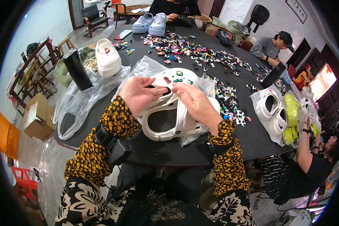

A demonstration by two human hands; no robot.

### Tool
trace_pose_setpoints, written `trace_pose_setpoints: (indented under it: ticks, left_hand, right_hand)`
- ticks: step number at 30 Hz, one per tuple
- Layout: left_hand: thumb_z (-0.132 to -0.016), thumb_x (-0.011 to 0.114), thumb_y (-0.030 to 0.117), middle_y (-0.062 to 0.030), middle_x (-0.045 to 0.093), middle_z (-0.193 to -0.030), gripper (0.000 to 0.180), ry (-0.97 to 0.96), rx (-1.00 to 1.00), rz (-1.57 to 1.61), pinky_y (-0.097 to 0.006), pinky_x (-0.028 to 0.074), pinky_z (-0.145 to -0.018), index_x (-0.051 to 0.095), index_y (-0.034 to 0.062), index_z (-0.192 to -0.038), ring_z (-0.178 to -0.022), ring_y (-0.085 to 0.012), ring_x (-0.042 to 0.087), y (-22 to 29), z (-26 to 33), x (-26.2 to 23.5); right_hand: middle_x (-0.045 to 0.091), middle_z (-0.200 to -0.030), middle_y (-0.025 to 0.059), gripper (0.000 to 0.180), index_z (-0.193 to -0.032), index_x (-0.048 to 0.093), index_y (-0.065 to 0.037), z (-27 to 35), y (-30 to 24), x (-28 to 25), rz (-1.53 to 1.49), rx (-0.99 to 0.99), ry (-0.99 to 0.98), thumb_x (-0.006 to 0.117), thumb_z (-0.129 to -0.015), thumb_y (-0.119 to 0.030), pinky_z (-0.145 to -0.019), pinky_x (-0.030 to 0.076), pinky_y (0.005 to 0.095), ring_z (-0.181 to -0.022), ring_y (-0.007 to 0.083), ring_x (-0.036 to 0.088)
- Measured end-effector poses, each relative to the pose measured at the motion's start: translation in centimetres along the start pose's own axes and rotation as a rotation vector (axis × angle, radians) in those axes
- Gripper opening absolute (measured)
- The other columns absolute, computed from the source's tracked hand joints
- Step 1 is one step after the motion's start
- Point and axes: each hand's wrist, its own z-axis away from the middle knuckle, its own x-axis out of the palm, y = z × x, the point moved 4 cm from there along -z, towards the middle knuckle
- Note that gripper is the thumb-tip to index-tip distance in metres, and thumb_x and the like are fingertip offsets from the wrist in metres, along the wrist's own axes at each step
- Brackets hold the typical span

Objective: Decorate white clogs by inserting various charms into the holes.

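Nearest the person, a white clog lay on its crinkled clear plastic bag at the near edge of the black round table, heel toward the body and its dark footbed facing up. A second white clog sat just beyond it, toe raised, with a few small coloured charms already fixed in its top holes.

The left hand rested on the left side of that farther clog, fingers curled and thumb pressed against the upper, steadying it. The right hand came in from the clog's right, its thumb and forefinger pressed together near the toe; whether a charm sat between them could not be told.

To do this step well, the steadying hand probably needed to keep the upper from flexing, while the pinching fingers held a charm squarely over a hole and pushed straight down, not at a slant. Soft foam would likely give, so firm support beneath the hole seemed wise.

Beyond the clog, a wide scatter of loose charms covered the table's middle. Left of the clog stood another white clog and a dark cylindrical flask. To its right lay white and lime-green clogs on plastic. On the far side sat a pale blue pair, with other people at work around the rim.
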Motion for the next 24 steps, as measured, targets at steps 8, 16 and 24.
trace_pose_setpoints:
  ticks: [8, 16, 24]
  left_hand:
    - [-0.101, 0.036, 0.008, -0.0346, 0.042, -0.133, 0.033, -0.043, 0.095, 0.207, -0.047, 0.043, -0.106, 0.035, -0.0168, -0.124, -0.124, -0.0435, 0.049, -0.8, -2.1, -0.3]
    - [-0.098, 0.053, 0.024, -0.0174, 0.060, -0.109, 0.038, -0.040, -0.040, -0.499, -0.038, 0.048, -0.096, 0.049, -0.0081, -0.119, -0.101, -0.0259, 0.060, 0.7, -4.6, -0.3]
    - [-0.090, 0.064, 0.015, -0.0100, 0.065, -0.096, 0.020, 0.016, -0.098, -0.797, -0.034, 0.051, -0.082, 0.061, 0.0010, -0.104, -0.086, -0.0200, 0.063, -1.2, -6.9, 0.4]
  right_hand:
    - [0.059, -0.127, 0.0223, 0.034, -0.111, 0.063, 0.000, 0.2, 0.0, -0.1, 0.043, -0.038, 0.019, 0.047, -0.101, -0.028, -0.102, 0.041, 0.0378, -0.122, 0.0316, 0.055]
    - [0.060, -0.125, 0.0225, 0.031, -0.110, 0.064, -0.002, 0.4, -0.4, -0.2, 0.010, -0.013, -0.006, 0.048, -0.100, -0.027, -0.102, 0.041, 0.0393, -0.121, 0.0329, 0.055]
    - [0.062, -0.123, 0.0206, 0.029, -0.110, 0.064, -0.002, 1.3, -1.5, -0.5, 0.110, -0.049, 0.023, 0.049, -0.099, -0.024, -0.100, 0.043, 0.0405, -0.119, 0.0342, 0.056]
